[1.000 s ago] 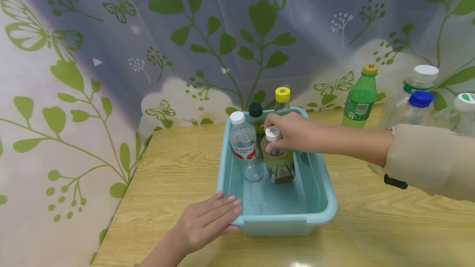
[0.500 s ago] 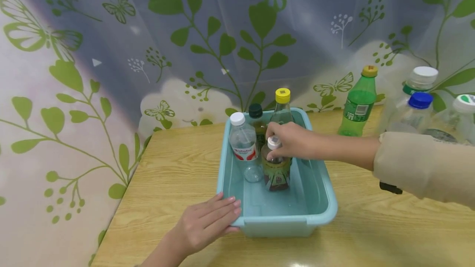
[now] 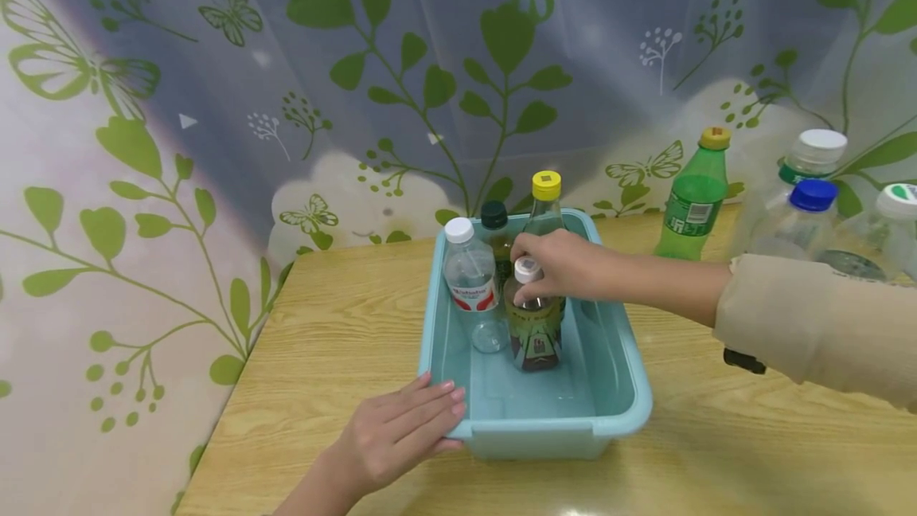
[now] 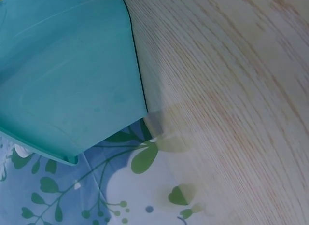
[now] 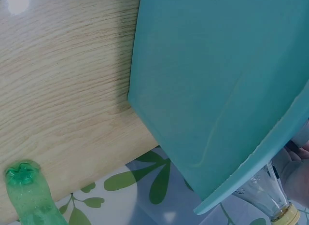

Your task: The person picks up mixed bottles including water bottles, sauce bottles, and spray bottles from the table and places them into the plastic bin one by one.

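In the head view a light blue plastic bin (image 3: 641, 388) stands on the wooden table. My right hand (image 3: 562, 265) reaches over its right rim and grips a brown-labelled bottle (image 3: 536, 341) by its white-capped neck; the bottle is upright inside. My left hand (image 3: 401, 432) rests with straight fingers on the bin's front left corner. Behind and beside the held bottle stand a clear bottle (image 3: 473, 297) with a red and white label, a dark-capped bottle (image 3: 496, 233) and a yellow-capped bottle (image 3: 547, 213). The left wrist view has only the bin's outer wall (image 4: 72, 80), no fingers.
On the table right of the bin stands a green bottle (image 3: 693, 201) with an orange-yellow cap. Farther right are a blue-capped bottle (image 3: 809, 217) and other clear bottles, partly behind the right sleeve (image 3: 817, 333). A patterned curtain (image 3: 401, 102) hangs behind the table (image 3: 322, 325).
My right hand has brought the brown-labelled bottle slightly down and toward the front of the bin, and it now stands straighter. My left hand has stayed on the corner.
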Demonstrator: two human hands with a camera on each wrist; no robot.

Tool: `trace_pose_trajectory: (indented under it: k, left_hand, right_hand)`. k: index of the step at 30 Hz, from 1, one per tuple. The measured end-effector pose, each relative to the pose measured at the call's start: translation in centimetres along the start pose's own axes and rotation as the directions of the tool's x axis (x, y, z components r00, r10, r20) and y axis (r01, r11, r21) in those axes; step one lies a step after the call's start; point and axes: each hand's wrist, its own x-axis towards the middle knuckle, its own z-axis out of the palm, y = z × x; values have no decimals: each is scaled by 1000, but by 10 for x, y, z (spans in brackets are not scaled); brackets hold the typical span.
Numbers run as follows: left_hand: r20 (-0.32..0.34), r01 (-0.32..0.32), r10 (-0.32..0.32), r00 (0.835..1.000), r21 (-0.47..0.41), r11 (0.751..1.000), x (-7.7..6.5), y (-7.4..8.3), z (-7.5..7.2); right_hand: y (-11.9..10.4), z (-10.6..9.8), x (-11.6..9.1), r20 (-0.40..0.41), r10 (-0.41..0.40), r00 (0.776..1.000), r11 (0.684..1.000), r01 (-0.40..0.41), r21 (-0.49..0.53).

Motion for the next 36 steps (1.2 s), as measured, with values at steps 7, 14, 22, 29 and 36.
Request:
trace_pose_trajectory:
  k: [7,14,22,29,36]
  left_hand:
    - [-7,-11,11,1000,5,1000,4,0,-1]
    - [-9,-16,16,1000,-5,1000,3,3,-2]
    - [-12,-16,16,1000,-5,1000,0,2,0]
    - [-12,-11,11,1000,-9,1000,-2,1,0]
    - [-5,-12,12,1000,-3,1000,-2,0,0]
  right_hand:
    - [-4,1,-3,-6,39,999,999,-39,-10]
    - [-4,3,-7,-41,-14,999,998,11,-64]
    - [-7,-7,-7,-74,-96,993,983,83,-164]
    - [-11,-25,-10,-97,-126,987,963,98,-251]
    - [-14,-44,-17,-137,-180,974,957,141,-255]
